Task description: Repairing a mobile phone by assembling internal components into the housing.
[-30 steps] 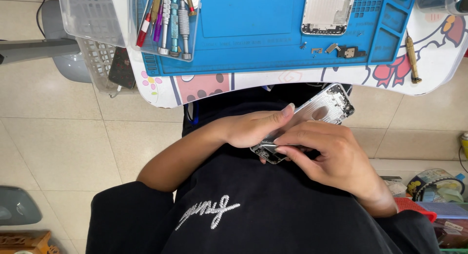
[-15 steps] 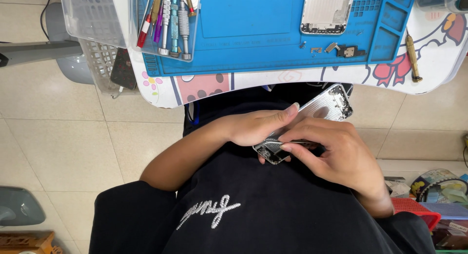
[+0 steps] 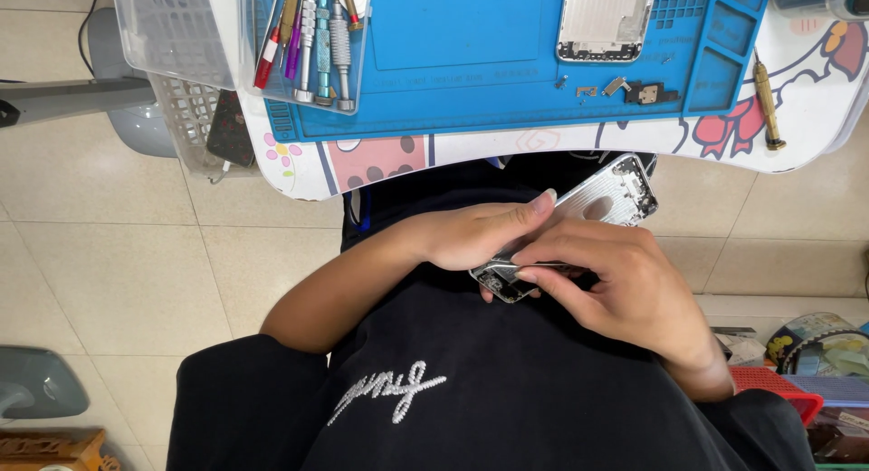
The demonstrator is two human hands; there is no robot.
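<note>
right hand [image 3: 625, 281] slid slightly lower along silver phone housing [image 3: 608, 192], fingers regripped

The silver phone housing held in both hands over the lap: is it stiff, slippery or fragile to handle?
The silver phone housing looks like thin metal, so probably stiff and light. Its smooth sheen suggests it may slip. The left hand and right hand both hold it over the lap, so a drop might dent it.

Both hands close together at the lap, left hand [image 3: 471, 236] fingers curled (thumb extended), right hand [image 3: 620, 285] pinching
</note>
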